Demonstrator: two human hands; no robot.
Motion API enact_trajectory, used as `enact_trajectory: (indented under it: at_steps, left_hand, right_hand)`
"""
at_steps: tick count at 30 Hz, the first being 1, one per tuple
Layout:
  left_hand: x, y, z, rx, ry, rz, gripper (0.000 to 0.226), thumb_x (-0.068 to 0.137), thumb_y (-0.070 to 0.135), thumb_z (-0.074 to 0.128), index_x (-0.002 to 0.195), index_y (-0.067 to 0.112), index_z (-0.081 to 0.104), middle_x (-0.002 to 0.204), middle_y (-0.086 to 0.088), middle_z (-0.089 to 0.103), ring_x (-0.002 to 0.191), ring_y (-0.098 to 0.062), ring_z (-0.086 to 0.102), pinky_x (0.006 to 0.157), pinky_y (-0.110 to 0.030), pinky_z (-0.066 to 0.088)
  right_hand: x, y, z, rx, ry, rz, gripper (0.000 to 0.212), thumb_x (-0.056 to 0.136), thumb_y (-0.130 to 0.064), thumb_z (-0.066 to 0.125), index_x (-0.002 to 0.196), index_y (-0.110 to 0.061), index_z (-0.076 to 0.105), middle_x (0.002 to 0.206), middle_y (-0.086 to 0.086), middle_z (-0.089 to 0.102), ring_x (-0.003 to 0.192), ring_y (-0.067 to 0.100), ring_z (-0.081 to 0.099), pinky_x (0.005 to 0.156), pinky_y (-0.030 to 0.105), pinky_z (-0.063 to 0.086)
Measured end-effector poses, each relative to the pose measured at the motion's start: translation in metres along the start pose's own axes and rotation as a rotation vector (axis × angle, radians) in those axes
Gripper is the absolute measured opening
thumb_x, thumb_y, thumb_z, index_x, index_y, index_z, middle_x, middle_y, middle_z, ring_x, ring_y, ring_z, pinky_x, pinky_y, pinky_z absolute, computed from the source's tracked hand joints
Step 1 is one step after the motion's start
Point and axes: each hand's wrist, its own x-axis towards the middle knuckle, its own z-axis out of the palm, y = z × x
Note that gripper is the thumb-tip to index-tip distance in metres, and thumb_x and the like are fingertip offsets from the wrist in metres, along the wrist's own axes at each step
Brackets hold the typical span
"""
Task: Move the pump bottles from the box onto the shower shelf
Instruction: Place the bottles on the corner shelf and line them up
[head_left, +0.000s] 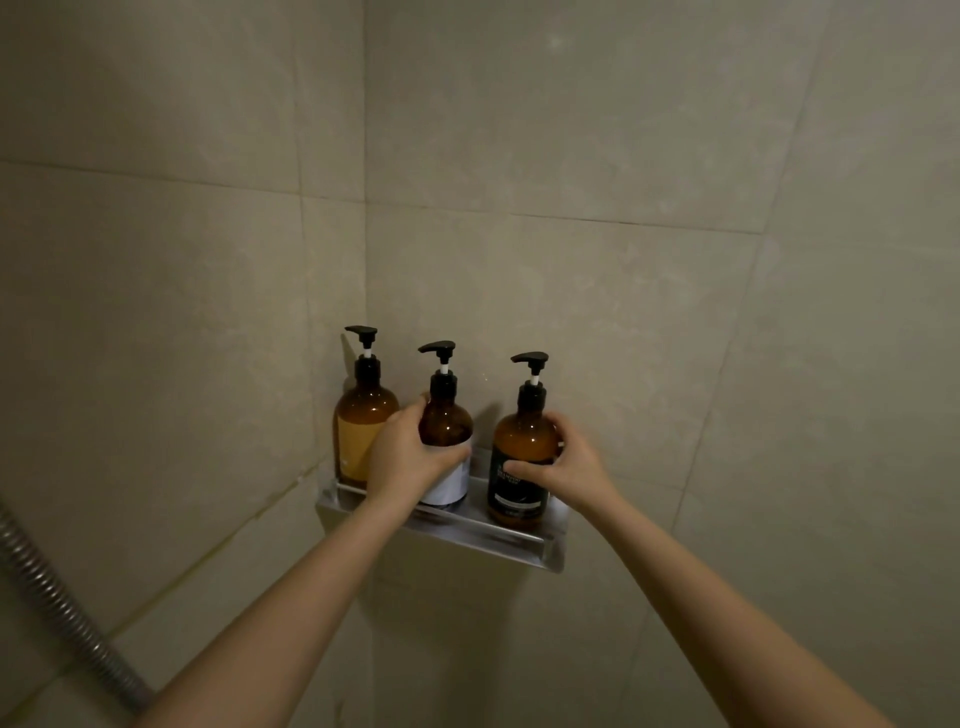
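Three amber pump bottles stand upright on the metal shower shelf (498, 535) in the tiled corner. Left hand (402, 457) grasps the middle bottle (445, 431); right hand (566, 462) grasps the right bottle (522, 447). The left bottle (361, 415) stands untouched nearest the corner, just beside the left hand.

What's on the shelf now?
Three pump bottles: yellow-label bottle free; left hand grips white-label bottle; right hand grips dark-label bottle. Beneath them, shelf surface hidden.
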Motion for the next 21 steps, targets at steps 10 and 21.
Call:
enact_trajectory:
  at_steps: [10, 21]
  left_hand:
    - [-0.053, 0.021, 0.014, 0.027, 0.239, 0.171, 0.048, 0.076, 0.038, 0.068, 0.12, 0.025, 0.055, 0.106, 0.009, 0.061, 0.094, -0.008, 0.06, 0.074, -0.015, 0.047]
    - [-0.069, 0.041, 0.063, 0.018, 0.007, -0.048, 0.039, 0.07, 0.032, 0.077, 0.104, 0.022, 0.061, 0.103, 0.004, 0.07, 0.097, -0.014, 0.065, 0.072, -0.022, 0.046]
  right_hand:
    - [0.016, -0.067, -0.067, -0.27, 0.284, -0.3, 0.033, 0.083, -0.032, 0.066, 0.115, -0.025, 0.061, 0.099, -0.001, 0.064, 0.081, 0.009, 0.059, 0.074, 0.03, 0.055]
    - [0.038, -0.125, -0.081, -0.775, -0.093, -0.378, 0.025, 0.088, -0.022, 0.055, 0.108, -0.018, 0.071, 0.103, 0.004, 0.07, 0.082, 0.018, 0.06, 0.066, 0.025, 0.044]
